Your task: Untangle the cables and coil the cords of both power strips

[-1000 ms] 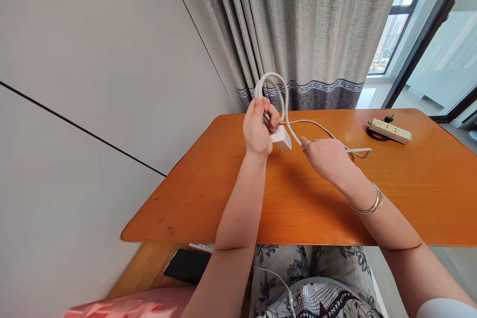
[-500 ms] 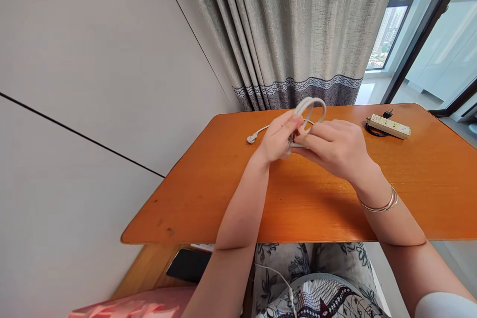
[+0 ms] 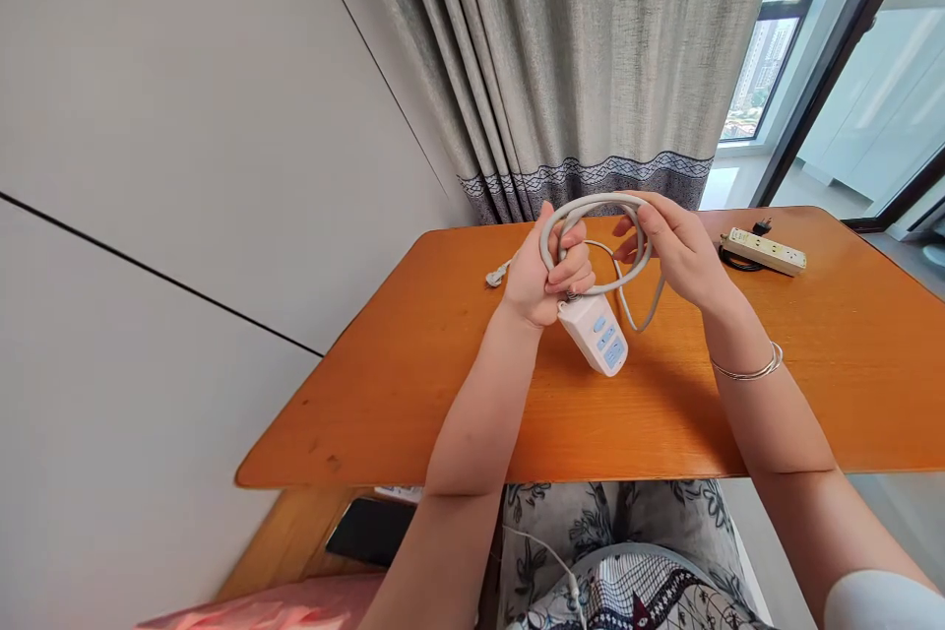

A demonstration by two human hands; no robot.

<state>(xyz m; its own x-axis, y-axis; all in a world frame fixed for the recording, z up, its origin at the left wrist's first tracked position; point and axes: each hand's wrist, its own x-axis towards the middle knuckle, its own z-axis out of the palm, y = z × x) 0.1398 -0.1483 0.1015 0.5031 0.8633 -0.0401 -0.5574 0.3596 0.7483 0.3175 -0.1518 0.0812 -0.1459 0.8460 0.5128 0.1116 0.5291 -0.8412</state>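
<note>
My left hand [image 3: 550, 268] is closed around the left side of a coiled white power cord [image 3: 601, 201]. Just under that fist hangs a small white power strip [image 3: 593, 335] with pale blue sockets, tilted over the table. My right hand [image 3: 683, 251] pinches the right side of the coil between thumb and fingers. A loose stretch of cord drops below the loop on the right. The cord's white plug [image 3: 496, 276] lies on the table to the left of my left hand.
The orange wooden table [image 3: 413, 394] spans the view. At its back right lies a cream power strip [image 3: 764, 251] with a black cord. A grey curtain [image 3: 591, 49] hangs behind, and a black phone-like object [image 3: 371, 532] is below the left edge.
My hands have moved apart, opening the cord into a wide loop. The white power strip, mostly hidden before, now hangs in view below my left hand.
</note>
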